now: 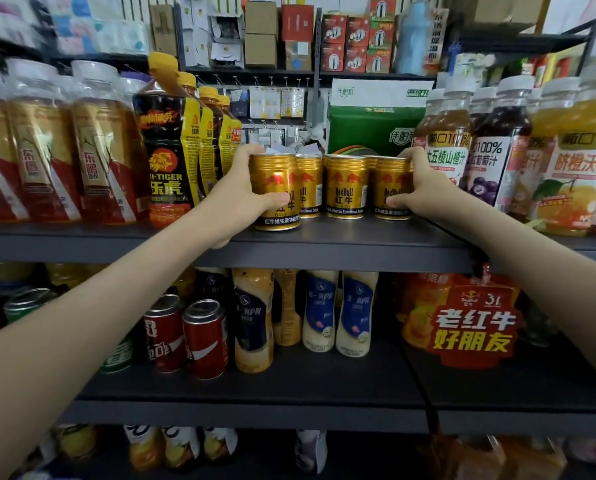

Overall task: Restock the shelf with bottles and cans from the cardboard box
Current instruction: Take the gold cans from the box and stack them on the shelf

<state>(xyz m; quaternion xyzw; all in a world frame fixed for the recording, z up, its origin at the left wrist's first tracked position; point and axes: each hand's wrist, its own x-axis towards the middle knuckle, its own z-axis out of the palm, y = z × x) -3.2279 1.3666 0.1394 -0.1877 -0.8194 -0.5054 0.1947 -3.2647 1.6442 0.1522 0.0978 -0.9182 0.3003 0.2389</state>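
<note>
- The leftmost gold can (277, 192) stands upright, long axis vertical, label facing near. It sits at the front of the upper shelf (324, 252), slightly nearer than the row.
- The left hand (251, 190) has its grip closed round this can, thumb across the label and fingers over the far rim.
- The rightmost gold can (391, 188), also upright, is wrapped in the grip of the right hand (419, 188).
- Two middle cans (346, 187) stand upright between them.
- Hi-Tiger bottles (168, 150) stand just left and juice bottles (445, 150) just right, with a green carton (369, 129) behind.
- Cola cans (185, 337) stand on the shelf below.
</note>
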